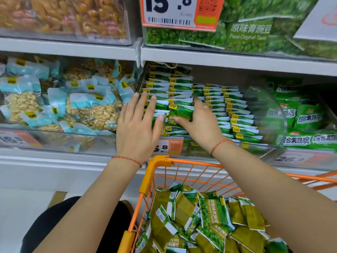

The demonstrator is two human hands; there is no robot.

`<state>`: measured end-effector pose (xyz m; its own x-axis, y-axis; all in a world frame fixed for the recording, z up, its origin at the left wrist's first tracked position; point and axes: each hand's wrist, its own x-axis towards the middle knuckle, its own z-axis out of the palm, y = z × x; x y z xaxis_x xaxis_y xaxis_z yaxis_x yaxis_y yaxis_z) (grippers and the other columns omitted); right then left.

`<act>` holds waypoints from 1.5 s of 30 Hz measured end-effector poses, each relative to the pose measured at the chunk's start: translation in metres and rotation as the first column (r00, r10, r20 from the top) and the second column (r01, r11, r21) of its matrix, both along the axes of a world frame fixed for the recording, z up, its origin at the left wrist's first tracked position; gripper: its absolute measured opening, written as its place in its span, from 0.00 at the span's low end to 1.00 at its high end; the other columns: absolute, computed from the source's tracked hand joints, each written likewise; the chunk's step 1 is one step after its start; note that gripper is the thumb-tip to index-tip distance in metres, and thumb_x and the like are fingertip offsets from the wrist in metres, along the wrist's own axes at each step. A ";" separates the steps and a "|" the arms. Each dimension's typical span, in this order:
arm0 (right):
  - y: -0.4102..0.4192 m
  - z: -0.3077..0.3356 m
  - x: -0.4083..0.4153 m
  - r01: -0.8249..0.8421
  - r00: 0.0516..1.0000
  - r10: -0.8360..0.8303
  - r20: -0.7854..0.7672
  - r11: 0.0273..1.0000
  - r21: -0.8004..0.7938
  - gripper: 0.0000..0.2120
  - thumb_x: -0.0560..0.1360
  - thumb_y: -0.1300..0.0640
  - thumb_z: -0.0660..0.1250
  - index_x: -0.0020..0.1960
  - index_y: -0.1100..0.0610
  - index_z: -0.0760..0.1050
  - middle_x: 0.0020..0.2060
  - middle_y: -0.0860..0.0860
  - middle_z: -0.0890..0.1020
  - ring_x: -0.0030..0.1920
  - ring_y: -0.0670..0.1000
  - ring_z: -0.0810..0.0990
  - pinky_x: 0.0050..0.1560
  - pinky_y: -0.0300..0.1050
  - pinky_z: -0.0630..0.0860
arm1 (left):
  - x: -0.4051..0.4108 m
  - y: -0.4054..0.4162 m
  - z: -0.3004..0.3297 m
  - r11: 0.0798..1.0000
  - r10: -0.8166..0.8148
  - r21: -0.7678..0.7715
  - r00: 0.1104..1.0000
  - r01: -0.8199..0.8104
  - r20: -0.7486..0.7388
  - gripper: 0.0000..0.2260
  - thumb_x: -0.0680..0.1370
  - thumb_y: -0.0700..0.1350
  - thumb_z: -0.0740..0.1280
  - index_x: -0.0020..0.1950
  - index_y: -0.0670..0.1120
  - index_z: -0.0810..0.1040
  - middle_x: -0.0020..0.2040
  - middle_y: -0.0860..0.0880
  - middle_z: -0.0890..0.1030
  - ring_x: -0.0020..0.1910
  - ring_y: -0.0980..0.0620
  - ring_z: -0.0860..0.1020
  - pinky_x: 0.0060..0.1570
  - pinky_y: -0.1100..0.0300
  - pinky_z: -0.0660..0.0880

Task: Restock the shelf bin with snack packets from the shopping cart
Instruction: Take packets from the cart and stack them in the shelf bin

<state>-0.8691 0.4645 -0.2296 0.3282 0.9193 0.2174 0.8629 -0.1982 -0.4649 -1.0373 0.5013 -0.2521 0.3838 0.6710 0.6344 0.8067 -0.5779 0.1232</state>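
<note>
Two hands: left hand (137,125) flat, fingers spread; right hand (198,123) grips one green packet (180,111).

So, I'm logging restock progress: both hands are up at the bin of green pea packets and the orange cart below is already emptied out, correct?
Not quite. The head view shows the orange cart holding a heap of green pea packets. The rest stands: the left hand and right hand are both up at the bin.

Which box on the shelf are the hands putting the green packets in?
The middle bin, holding neat rows of green pea packets. Both the left hand and right hand reach into it. The bin to its left holds blue peanut packs.
</note>
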 end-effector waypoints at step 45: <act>-0.174 -0.105 -0.036 -0.100 0.905 -0.174 -0.387 0.799 -0.593 0.22 0.69 0.49 0.75 0.55 0.62 0.76 0.53 0.57 0.80 0.41 0.51 0.72 0.41 0.43 0.70 | 0.018 -0.135 -0.036 0.642 -0.593 -0.744 0.495 -0.184 -0.635 0.31 0.73 0.47 0.72 0.70 0.44 0.60 0.59 0.39 0.73 0.55 0.39 0.75 0.45 0.49 0.74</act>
